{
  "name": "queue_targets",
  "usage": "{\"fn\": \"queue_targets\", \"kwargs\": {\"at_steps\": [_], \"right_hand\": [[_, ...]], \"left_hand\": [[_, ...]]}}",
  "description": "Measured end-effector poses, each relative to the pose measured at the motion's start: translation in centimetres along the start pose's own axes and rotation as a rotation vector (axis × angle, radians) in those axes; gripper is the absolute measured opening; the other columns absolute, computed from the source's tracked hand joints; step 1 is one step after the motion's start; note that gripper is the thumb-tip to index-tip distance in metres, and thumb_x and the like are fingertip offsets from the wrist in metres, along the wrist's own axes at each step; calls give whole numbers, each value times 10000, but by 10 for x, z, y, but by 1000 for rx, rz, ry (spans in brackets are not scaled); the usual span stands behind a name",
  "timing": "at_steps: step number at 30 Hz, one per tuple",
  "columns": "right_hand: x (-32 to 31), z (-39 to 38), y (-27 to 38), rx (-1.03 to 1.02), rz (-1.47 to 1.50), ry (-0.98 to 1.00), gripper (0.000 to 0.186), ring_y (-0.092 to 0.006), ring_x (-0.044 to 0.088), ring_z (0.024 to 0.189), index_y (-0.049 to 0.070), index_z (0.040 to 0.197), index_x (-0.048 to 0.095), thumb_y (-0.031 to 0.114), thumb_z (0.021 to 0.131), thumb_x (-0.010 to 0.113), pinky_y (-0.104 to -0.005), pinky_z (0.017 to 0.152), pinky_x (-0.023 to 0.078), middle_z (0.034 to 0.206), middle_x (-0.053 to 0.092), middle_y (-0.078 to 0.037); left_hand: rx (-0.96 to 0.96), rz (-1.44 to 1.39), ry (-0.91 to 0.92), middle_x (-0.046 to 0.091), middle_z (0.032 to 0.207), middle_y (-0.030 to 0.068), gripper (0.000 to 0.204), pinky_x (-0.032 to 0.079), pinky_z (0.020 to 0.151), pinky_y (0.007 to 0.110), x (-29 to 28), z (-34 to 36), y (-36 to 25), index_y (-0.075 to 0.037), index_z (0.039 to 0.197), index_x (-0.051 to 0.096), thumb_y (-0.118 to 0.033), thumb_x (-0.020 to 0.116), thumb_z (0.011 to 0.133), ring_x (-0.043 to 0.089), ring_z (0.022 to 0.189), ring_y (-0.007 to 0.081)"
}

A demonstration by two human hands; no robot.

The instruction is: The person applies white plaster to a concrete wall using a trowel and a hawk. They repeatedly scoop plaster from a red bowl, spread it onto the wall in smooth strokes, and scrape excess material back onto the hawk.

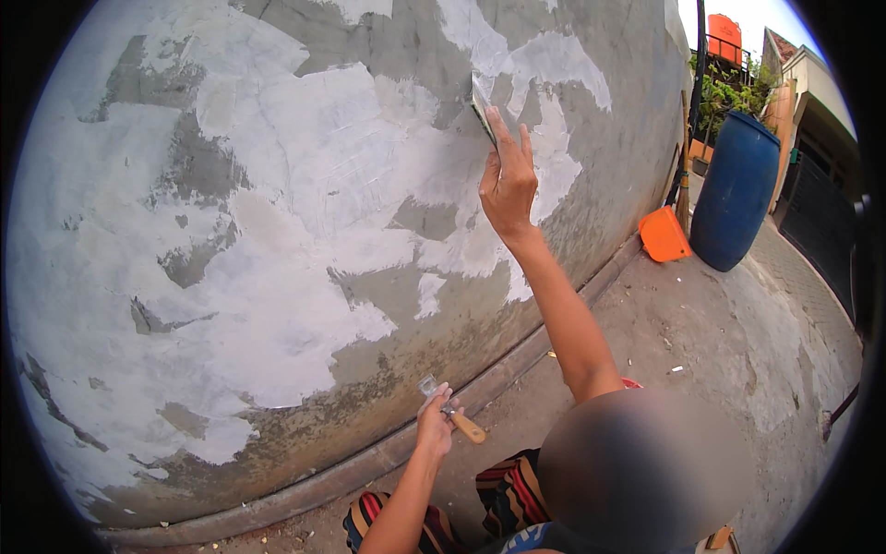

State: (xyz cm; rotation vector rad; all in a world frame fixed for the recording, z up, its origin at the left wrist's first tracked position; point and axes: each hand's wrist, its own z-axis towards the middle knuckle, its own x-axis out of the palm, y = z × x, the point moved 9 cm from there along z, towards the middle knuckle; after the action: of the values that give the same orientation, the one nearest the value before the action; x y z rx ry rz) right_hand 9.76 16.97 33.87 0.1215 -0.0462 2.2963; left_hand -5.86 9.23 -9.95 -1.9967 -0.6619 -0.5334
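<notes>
My right hand [508, 185] is raised against the curved wall [591, 185], closed on a thin flat scraper [480, 109] whose blade touches a patchy coat of white filler [295, 166]. Lower down, in front of the bare lower part of the wall, my left hand [434, 420] grips a putty knife with a pale wooden handle [469, 427] and a small light blade pointing up and left. My knees in striped cloth show below.
A blue plastic barrel [734, 194] stands at the right beside an orange dustpan [663, 234] and a broom [683, 185]. A narrow ledge [351, 471] runs along the wall's foot. Behind are plants, an orange tank and a dark gate [817, 249]. A blurred patch hides the lower right.
</notes>
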Motion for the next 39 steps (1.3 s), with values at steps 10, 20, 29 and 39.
{"fn": "queue_targets", "kwargs": {"at_steps": [10,20,29,39], "right_hand": [[-37,-90,9,1110,1115,69,383,-136,558,1135,16,1347,476,148,990,515,-317,999,415,1237,599,-57],[-54,-278,60,1654,1147,458,398,-157,567,1144,21,1304,473,69,935,615,-344,963,485,1248,591,-91],[-51,-319,74,1689,1124,685,407,-170,628,998,24,1249,493,82,894,685,-336,871,529,1165,621,-104],[-73,-163,78,255,142,798,165,-335,381,1295,128,980,754,195,836,708,-482,1116,249,1396,490,-137]], "left_hand": [[242,103,97,567,1231,40,321,502,904,321,22,-26,-56,-65,1279,566,-174,558,978,582,994,151],[404,55,199,594,1180,64,394,412,944,299,34,-52,-88,-33,1237,581,-316,614,967,545,1048,140],[550,244,176,625,1123,47,429,431,860,274,55,-74,-65,14,1242,554,-315,613,972,547,1005,116],[662,664,114,662,1079,153,340,451,894,343,50,-75,-89,-15,1156,678,-283,587,968,614,965,252]]}}
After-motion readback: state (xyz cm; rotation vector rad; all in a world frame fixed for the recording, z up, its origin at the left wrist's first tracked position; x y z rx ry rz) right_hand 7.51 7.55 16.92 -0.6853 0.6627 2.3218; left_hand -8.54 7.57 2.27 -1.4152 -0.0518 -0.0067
